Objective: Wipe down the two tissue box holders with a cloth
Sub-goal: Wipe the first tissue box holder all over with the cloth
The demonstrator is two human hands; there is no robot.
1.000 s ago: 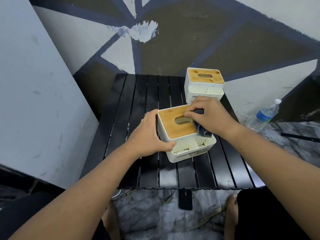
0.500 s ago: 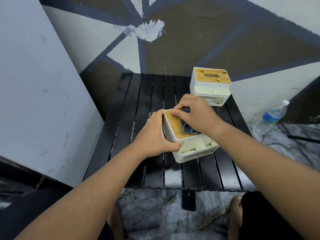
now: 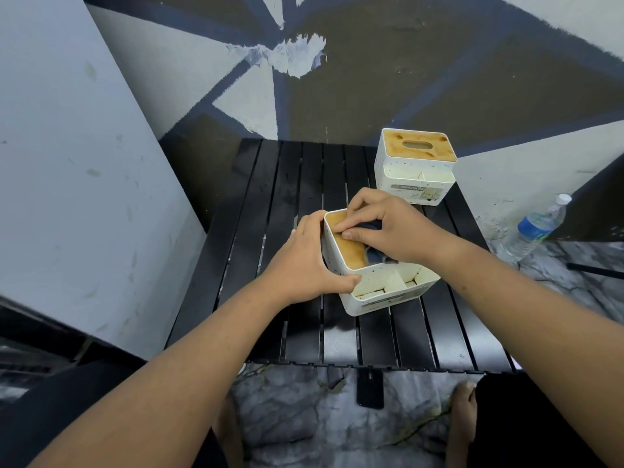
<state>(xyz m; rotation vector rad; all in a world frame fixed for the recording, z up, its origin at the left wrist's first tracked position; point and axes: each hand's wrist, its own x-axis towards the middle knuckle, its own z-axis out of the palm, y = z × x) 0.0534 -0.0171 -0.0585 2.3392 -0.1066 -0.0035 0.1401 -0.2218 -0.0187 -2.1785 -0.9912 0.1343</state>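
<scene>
A white tissue box holder (image 3: pixel 385 292) with a wooden lid stands near the middle of the black slatted table (image 3: pixel 290 204). My left hand (image 3: pixel 304 261) grips its left side, thumb on the front wall. My right hand (image 3: pixel 391 231) presses a dark grey cloth (image 3: pixel 374 256) onto the wooden lid, fingers curled round the cloth near the lid's far left corner. The lid's slot is hidden under hand and cloth. A second white holder (image 3: pixel 415 177) with a wooden lid and open slot stands at the table's far right.
A grey wall panel (image 3: pixel 67 184) rises close on the left and a painted wall stands behind the table. A plastic water bottle (image 3: pixel 537 228) lies on the marble floor at the right. A dark phone (image 3: pixel 370 390) lies under the table's front edge, near bare feet.
My right hand has slid the cloth leftward and farther across the lid, from its right side to the far left corner. My left hand keeps its grip on the holder.
</scene>
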